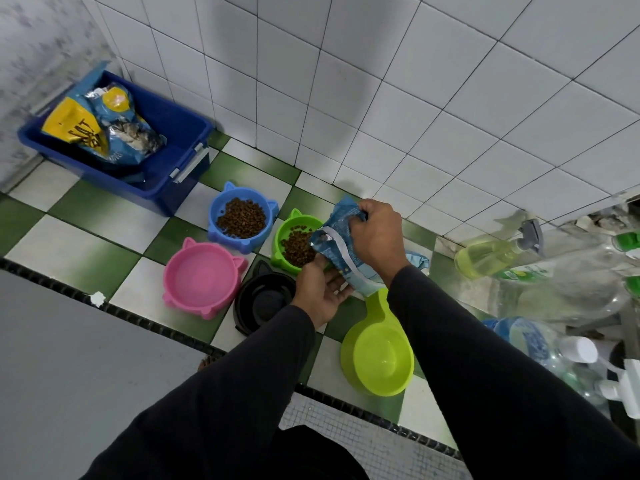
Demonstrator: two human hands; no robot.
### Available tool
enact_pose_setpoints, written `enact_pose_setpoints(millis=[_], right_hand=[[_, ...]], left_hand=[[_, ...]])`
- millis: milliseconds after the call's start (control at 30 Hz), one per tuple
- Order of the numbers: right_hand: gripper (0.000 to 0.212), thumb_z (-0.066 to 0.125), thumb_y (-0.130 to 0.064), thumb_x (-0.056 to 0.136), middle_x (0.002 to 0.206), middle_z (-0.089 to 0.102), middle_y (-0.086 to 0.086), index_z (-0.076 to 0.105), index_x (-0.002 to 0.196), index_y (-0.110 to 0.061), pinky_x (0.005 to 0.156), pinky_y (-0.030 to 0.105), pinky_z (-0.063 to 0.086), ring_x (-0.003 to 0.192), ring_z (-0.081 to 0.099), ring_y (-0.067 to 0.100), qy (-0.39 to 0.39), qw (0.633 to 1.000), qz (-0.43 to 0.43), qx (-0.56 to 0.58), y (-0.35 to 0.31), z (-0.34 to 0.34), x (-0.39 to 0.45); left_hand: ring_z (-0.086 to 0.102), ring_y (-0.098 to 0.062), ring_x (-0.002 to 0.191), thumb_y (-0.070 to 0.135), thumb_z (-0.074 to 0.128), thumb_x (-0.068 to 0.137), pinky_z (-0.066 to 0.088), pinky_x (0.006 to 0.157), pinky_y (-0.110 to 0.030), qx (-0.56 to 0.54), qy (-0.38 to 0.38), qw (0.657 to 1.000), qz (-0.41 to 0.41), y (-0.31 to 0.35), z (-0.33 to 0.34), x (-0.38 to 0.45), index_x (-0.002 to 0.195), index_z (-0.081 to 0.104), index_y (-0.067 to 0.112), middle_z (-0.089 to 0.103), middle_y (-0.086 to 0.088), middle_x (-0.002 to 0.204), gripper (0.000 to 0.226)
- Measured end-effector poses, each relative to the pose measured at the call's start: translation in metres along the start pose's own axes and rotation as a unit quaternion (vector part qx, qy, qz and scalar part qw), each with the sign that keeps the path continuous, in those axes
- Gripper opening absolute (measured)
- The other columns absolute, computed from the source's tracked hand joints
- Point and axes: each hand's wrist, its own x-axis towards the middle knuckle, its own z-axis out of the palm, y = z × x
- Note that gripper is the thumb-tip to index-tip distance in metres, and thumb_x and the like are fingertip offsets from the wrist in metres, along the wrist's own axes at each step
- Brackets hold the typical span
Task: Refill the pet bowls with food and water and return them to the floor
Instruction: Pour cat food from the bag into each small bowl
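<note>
Several cat-eared bowls stand on the green and white floor. The blue bowl [242, 216] holds brown kibble. So does the green bowl [294, 242]. The pink bowl [202, 275] and the black bowl [265, 301] hold no kibble. My right hand [375, 233] grips the top of a blue food pouch [341, 251] tilted with its mouth over the green bowl. My left hand [322, 289] sits palm up under the pouch, its fingers supporting the bottom.
A lime green scoop [377, 355] lies on the floor by my right arm. A blue bin [166, 147] with cat food bags stands in the left corner. A spray bottle [491, 254] and plastic bottles [561, 344] crowd the right side. White tiled wall behind.
</note>
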Motion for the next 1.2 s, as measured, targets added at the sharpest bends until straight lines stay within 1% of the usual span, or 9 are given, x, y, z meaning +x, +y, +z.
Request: enact_pose_setpoints(millis=[133,300,433,533,700,800,900,1033,1200], right_hand=[[0.016,0.056,-0.007,0.087,0.078,0.071,0.009,0.07,0.083,-0.007,0.061,0.037,0.055,0.072,0.066,0.029,0.018,0.998,0.031,0.049,0.009,-0.003,-0.003],[0.02,0.057,-0.01,0.087,0.085,0.074,0.001,0.074,0.094,-0.017,0.073,0.044,0.061,0.078,0.069,0.021,0.035,0.992,0.066,0.105,0.021,-0.007,-0.01],[0.02,0.057,-0.009,0.085,0.088,0.074,0.001,0.072,0.095,-0.017,0.078,0.048,0.06,0.083,0.069,0.022,0.05,0.983,0.096,0.149,0.029,-0.009,-0.015],[0.02,0.057,-0.005,0.087,0.088,0.072,0.0,0.07,0.091,-0.02,0.08,0.047,0.06,0.084,0.068,0.02,0.068,0.971,0.12,0.193,0.032,-0.013,-0.021],[0.021,0.056,-0.004,0.088,0.09,0.073,0.002,0.07,0.094,-0.019,0.074,0.044,0.062,0.084,0.07,0.021,0.093,0.948,0.151,0.264,0.04,-0.017,-0.031],[0.021,0.055,0.0,0.09,0.092,0.073,0.006,0.07,0.1,-0.011,0.067,0.039,0.06,0.081,0.07,0.021,0.109,0.93,0.166,0.31,0.043,-0.019,-0.038],[0.019,0.054,0.002,0.093,0.095,0.072,0.011,0.068,0.099,-0.009,0.064,0.041,0.062,0.081,0.071,0.024,0.112,0.908,0.181,0.361,0.044,-0.021,-0.044],[0.023,0.052,0.008,0.092,0.094,0.07,0.014,0.065,0.089,-0.011,0.068,0.049,0.062,0.084,0.071,0.03,0.121,0.878,0.194,0.421,0.042,-0.023,-0.051],[0.023,0.051,0.01,0.092,0.093,0.07,0.014,0.065,0.092,-0.009,0.058,0.037,0.059,0.078,0.071,0.025,0.128,0.856,0.2,0.458,0.034,-0.022,-0.062]], left_hand=[[0.063,-0.03,0.109,0.039,0.048,0.106,0.053,0.083,-0.041,0.027,0.002,1.0,0.016,0.0,0.002,-0.003,0.127,0.064,0.016,0.071,-0.015,0.121,0.035],[0.062,-0.03,0.102,0.031,0.04,0.109,0.048,0.101,-0.05,0.073,-0.014,0.996,0.047,-0.001,0.001,-0.004,0.108,0.062,0.027,0.069,-0.014,0.118,0.023],[0.063,-0.028,0.1,0.027,0.036,0.111,0.052,0.086,-0.041,0.101,-0.024,0.992,0.078,0.001,0.002,-0.01,0.113,0.059,0.027,0.069,-0.012,0.121,0.023],[0.064,-0.027,0.104,0.026,0.035,0.112,0.051,0.084,-0.039,0.133,-0.024,0.985,0.104,0.003,0.004,-0.014,0.118,0.058,0.029,0.069,-0.009,0.126,0.024],[0.067,-0.02,0.096,0.022,0.036,0.112,0.054,0.071,-0.033,0.173,-0.029,0.972,0.155,0.004,0.008,-0.019,0.118,0.055,0.031,0.071,-0.002,0.114,0.023],[0.069,-0.021,0.1,0.022,0.038,0.111,0.058,0.081,-0.043,0.196,-0.026,0.963,0.182,0.003,0.008,-0.021,0.113,0.057,0.035,0.071,-0.001,0.115,0.023],[0.07,-0.022,0.103,0.02,0.04,0.11,0.057,0.091,-0.053,0.21,-0.019,0.954,0.212,0.003,0.008,-0.025,0.113,0.059,0.035,0.071,-0.004,0.117,0.024],[0.07,-0.026,0.106,0.02,0.041,0.11,0.058,0.092,-0.057,0.235,-0.021,0.941,0.243,0.004,0.008,-0.033,0.121,0.058,0.032,0.07,-0.007,0.119,0.024],[0.07,-0.03,0.108,0.021,0.044,0.106,0.058,0.089,-0.062,0.262,-0.03,0.924,0.276,0.008,-0.001,-0.04,0.128,0.056,0.029,0.069,-0.009,0.121,0.026]])
